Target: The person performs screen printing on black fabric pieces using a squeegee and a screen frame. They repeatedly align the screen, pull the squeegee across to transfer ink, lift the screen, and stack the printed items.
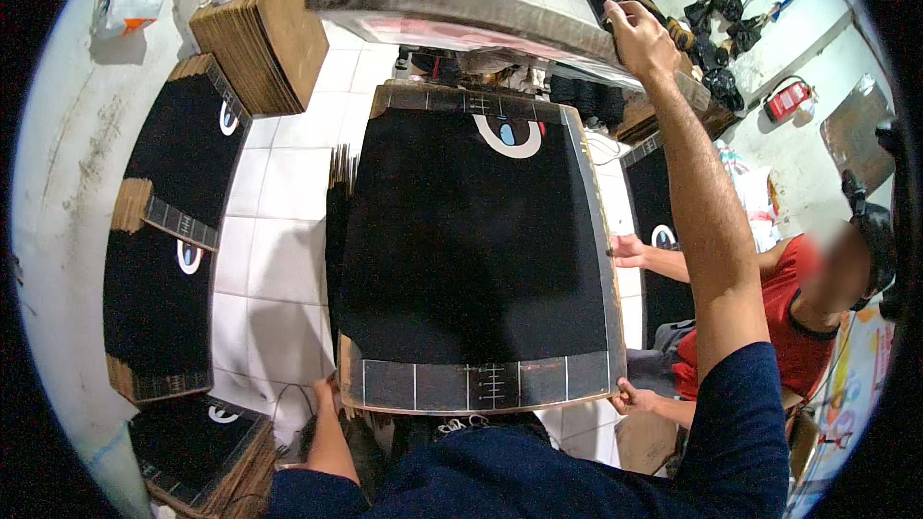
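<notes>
A black fabric panel (461, 250) with a printed white, blue and red eye lies flat on a dark board (500, 384) marked with white lines. At the board's near left corner, my left hand (325, 390) grips its edge, with the fingers partly hidden. My right arm reaches far forward. Its hand (642, 40) is closed on the right end of a raised, worn frame (461, 10), which looks like a screen-printing frame, tilted up past the board's far edge. A co-worker's two hands (632, 397) are at the board's right edge, one near the corner, the other higher up.
Similar boards with black panels (159, 298) lie stacked at left, more (659, 221) at right. A tall stack of brown boards (260, 34) stands far left. The co-worker in a red top (798, 317) is close at right. A fire extinguisher (786, 99) hangs on the wall.
</notes>
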Demonstrator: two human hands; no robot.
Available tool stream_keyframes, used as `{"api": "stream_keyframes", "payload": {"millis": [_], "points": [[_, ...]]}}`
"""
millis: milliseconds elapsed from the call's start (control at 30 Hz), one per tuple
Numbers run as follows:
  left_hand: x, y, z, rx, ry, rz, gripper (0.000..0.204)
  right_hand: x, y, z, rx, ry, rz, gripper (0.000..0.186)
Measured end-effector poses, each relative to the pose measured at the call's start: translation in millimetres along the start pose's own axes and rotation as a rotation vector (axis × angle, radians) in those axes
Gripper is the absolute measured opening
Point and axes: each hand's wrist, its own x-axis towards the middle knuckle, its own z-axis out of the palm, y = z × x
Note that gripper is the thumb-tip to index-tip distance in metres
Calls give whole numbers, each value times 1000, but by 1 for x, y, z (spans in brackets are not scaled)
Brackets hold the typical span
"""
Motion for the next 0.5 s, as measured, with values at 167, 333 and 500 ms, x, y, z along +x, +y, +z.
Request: {"api": "stream_keyframes", "payload": {"millis": [167,333,500], "points": [[-20,-70,45,-1108,-8,-341,46,28,0,-7,-18,-49,-13,67],[-39,-26,38,-1209,84,-183,42,38,-4,-13,-42,-72,7,65],[-57,-7,39,-926,424,52,38,41,-2,-12,-59,-16,-28,66]]}}
